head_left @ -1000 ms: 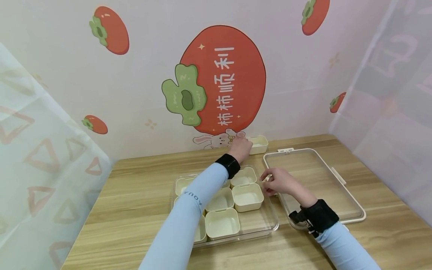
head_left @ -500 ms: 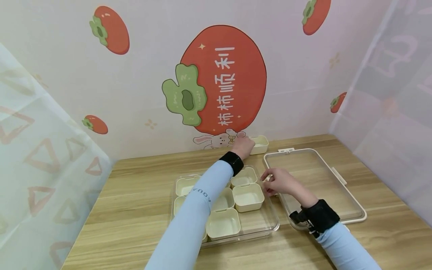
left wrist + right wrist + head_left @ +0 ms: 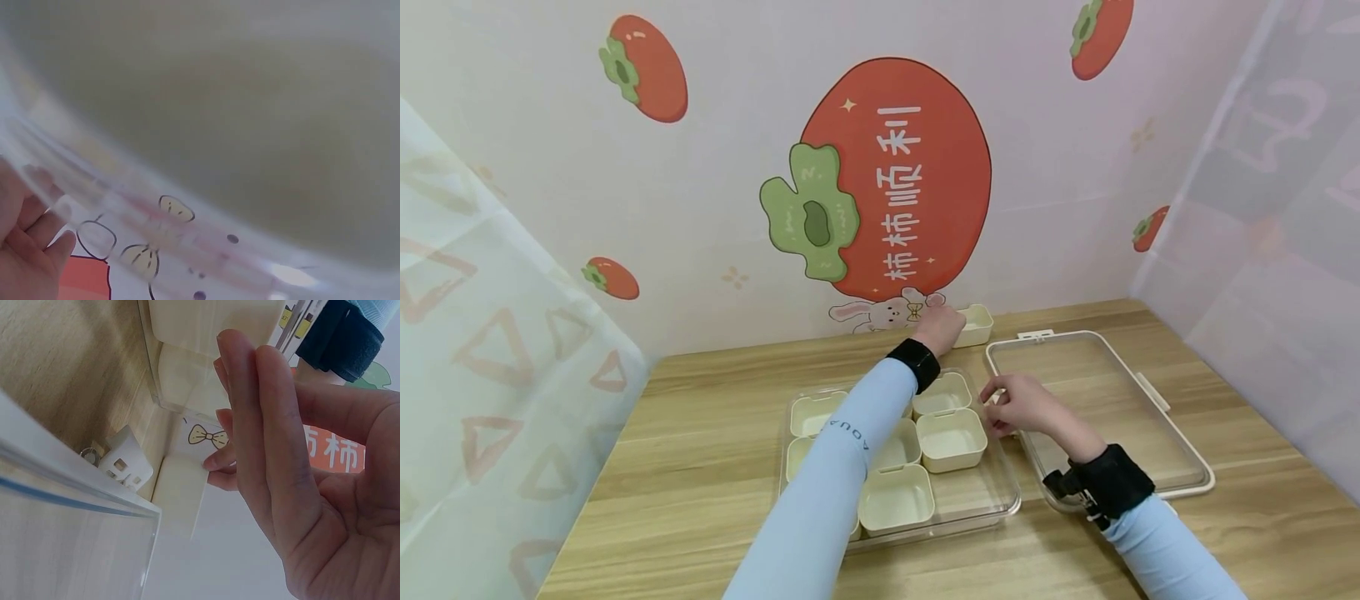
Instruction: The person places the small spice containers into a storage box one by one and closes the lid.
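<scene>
I have the left hand [image 3: 940,328] at the far edge of the wooden table [image 3: 647,467], reaching past the tray [image 3: 1013,502] towards 1 o'clock. Its fingers are curled onto the left end of a cream box [image 3: 975,327], and I find it grasping that box; the head view hides the fingertips, but my right wrist feed shows them at the box's edge. The box is upright beside the back wall [image 3: 1037,250], at 1 o'clock from the tray.

The right hand [image 3: 1017,404] I record as released: fingers lightly bent, nothing held, at the tray's 2 o'clock edge, near one of the matching boxes [image 3: 952,450] inside. Several of these sit upright in the transparent tray, some covered by my left sleeve [image 3: 827,475].

The lid [image 3: 1112,408], a clear panel with a pale frame, lies flat at 3 o'clock from the tray. A white latch [image 3: 128,459] is noted on its 11 o'clock edge, near the grasped box. The left wrist feed is mostly filled by a blurred pale shape that I cannot identify.
</scene>
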Demonstrator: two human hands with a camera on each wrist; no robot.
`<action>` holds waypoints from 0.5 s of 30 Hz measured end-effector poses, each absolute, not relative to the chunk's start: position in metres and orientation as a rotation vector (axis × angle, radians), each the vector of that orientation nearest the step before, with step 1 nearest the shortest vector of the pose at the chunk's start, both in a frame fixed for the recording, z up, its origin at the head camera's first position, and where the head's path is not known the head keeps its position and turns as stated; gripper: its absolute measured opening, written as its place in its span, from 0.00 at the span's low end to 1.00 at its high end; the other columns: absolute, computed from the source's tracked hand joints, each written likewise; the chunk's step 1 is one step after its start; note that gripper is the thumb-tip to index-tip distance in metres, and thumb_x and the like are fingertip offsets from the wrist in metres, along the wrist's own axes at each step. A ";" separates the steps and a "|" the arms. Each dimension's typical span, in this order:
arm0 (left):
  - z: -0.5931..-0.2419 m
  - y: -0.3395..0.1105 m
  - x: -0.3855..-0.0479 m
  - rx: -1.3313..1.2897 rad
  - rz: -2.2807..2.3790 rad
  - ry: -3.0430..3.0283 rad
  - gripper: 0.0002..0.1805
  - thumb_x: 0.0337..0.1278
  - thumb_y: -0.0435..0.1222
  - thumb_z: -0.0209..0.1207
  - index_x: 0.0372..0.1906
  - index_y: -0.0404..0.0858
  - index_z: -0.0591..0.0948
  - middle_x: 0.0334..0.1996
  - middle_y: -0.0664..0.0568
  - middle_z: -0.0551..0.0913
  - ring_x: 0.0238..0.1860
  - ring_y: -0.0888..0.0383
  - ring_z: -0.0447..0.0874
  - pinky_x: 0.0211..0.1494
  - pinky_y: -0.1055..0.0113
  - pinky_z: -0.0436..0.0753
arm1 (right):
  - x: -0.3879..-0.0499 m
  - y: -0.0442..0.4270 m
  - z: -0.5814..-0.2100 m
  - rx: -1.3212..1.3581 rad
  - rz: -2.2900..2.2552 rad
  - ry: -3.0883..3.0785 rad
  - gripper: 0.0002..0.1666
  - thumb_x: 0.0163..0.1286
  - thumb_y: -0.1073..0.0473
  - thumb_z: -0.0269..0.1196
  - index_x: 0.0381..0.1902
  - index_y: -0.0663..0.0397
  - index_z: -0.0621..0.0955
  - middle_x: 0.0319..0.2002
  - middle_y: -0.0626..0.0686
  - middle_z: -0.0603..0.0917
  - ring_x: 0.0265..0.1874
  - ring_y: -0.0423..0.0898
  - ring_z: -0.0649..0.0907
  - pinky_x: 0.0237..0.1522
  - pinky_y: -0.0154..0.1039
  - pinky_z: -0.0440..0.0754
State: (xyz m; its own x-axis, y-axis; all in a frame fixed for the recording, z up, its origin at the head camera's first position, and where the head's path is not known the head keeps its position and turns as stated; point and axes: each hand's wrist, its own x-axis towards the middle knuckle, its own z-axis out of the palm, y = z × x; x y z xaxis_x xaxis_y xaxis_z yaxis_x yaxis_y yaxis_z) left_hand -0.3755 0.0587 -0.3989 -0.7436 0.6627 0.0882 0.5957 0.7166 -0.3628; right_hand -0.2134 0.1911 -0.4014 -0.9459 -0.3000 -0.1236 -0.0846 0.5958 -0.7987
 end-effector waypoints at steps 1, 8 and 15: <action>-0.399 0.059 -0.376 -1.003 0.473 -2.708 0.13 0.62 0.29 0.52 0.34 0.44 0.86 0.32 0.54 0.87 0.35 0.59 0.82 0.45 0.67 0.78 | -0.213 0.191 -0.401 -0.318 -1.274 2.579 0.13 0.58 0.69 0.57 0.42 0.69 0.77 0.17 0.53 0.83 0.18 0.41 0.83 0.24 0.37 0.83; -0.396 0.060 -0.373 -1.008 0.555 -2.618 0.17 0.64 0.28 0.49 0.30 0.47 0.86 0.31 0.56 0.87 0.33 0.60 0.83 0.53 0.64 0.74 | -0.215 0.192 -0.403 -0.320 -1.284 2.573 0.13 0.57 0.69 0.58 0.41 0.69 0.77 0.17 0.53 0.83 0.17 0.40 0.83 0.24 0.37 0.83; -0.394 0.060 -0.370 -1.020 0.586 -2.546 0.16 0.64 0.28 0.49 0.36 0.46 0.87 0.33 0.55 0.88 0.32 0.60 0.83 0.47 0.62 0.77 | -0.215 0.193 -0.404 -0.326 -1.288 2.566 0.13 0.57 0.69 0.57 0.41 0.69 0.77 0.16 0.52 0.82 0.17 0.40 0.82 0.24 0.37 0.83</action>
